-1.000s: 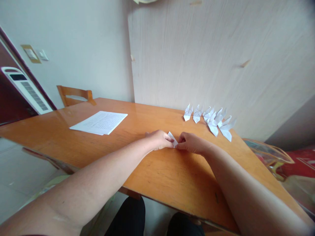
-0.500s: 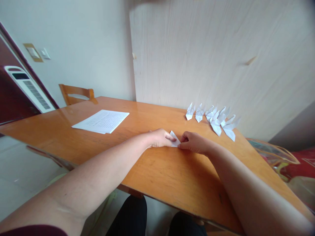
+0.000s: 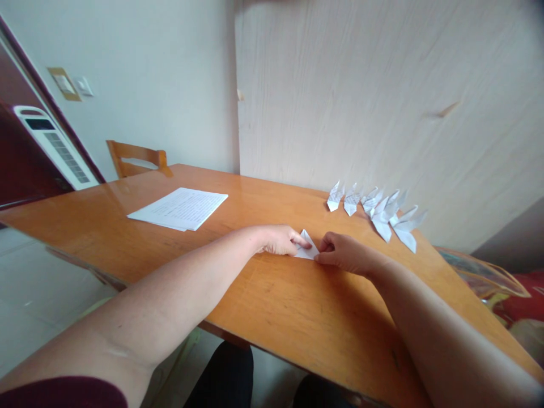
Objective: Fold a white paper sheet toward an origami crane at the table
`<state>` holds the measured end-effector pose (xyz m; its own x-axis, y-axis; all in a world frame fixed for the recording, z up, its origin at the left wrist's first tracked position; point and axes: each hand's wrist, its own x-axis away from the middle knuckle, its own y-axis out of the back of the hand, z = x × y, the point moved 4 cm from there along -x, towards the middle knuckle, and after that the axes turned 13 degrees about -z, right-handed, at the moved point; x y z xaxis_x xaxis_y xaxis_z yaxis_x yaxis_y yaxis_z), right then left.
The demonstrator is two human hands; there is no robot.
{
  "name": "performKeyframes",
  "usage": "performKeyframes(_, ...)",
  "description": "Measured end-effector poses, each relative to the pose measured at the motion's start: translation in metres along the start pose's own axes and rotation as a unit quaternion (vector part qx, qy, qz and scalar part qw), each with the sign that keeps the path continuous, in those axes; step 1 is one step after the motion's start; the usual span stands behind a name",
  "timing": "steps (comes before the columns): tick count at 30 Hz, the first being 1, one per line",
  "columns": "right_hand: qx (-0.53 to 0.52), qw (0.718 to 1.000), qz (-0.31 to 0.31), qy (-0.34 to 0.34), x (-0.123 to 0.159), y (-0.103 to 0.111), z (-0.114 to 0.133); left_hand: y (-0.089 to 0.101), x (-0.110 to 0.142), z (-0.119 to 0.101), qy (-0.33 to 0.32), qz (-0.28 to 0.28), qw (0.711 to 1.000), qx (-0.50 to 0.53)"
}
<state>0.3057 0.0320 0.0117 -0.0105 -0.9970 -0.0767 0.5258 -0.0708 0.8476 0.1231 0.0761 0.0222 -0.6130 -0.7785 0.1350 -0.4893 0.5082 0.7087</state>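
A small white folded paper piece (image 3: 307, 247) lies on the orange wooden table (image 3: 263, 300) between my two hands. My left hand (image 3: 280, 240) is curled, its fingertips pressing the paper's left side. My right hand (image 3: 345, 254) is closed in a pinch on the paper's right edge. Both forearms reach in from the near side of the table. Much of the paper is covered by my fingers.
Several finished white paper cranes (image 3: 380, 212) stand in a row near the far right edge, by the pale wooden panel. A stack of printed sheets (image 3: 181, 208) lies at the far left. A wooden chair (image 3: 136, 157) stands beyond the table.
My hands have stayed on the folded paper; my right fingers have drawn slightly away to the right, and more of the triangular piece shows. The view has drifted a little.
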Motion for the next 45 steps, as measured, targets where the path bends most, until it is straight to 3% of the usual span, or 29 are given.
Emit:
performKeyframes(13, -0.011, 1.0, 0.016, 0.008, -0.002, -0.002, -0.005, 0.001, 0.003, 0.007, -0.048, 0.012, 0.999, -0.006)
performKeyframes(23, -0.008, 1.0, 0.014, 0.008, -0.001, 0.0, -0.003, -0.002, 0.004, 0.017, -0.032, -0.047, 0.997, 0.05)
performKeyframes(45, -0.033, 0.999, 0.029, -0.009, -0.001, -0.002, -0.002, 0.003, 0.008, 0.013, -0.042, 0.0, 0.997, 0.065)
